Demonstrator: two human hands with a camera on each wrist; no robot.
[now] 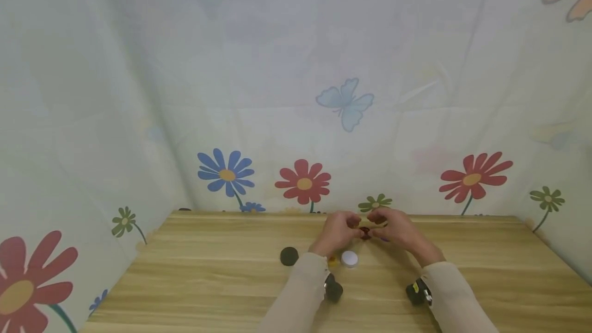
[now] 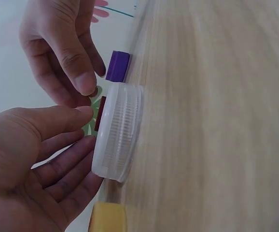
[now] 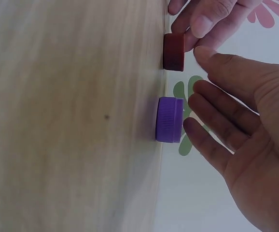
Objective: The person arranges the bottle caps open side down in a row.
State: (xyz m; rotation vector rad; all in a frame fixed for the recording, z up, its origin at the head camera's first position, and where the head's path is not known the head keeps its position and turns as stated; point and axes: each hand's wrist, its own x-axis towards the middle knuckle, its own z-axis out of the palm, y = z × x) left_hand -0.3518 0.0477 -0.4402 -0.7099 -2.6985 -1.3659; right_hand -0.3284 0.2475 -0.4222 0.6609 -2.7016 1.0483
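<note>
My left hand (image 1: 339, 231) and right hand (image 1: 401, 229) face each other near the back of the table, around a dark red bottle cap (image 3: 173, 52). The red cap stands on the wood, with left fingertips right at its edge in the right wrist view. Loosely bent, the right fingers hang above and beside a ribbed purple bottle cap (image 3: 168, 120); the right thumb points toward the red cap. A white ribbed cap (image 2: 118, 133) partly hides the red one in the left wrist view. Neither hand grips anything.
Nearer my body, a yellow cap (image 1: 333, 261) lies beside the white cap, partly behind the left wrist. A black round cap (image 1: 289, 256) lies further left on the wooden table (image 1: 208, 271). A flower-printed cloth (image 1: 259, 132) hangs along the back edge.
</note>
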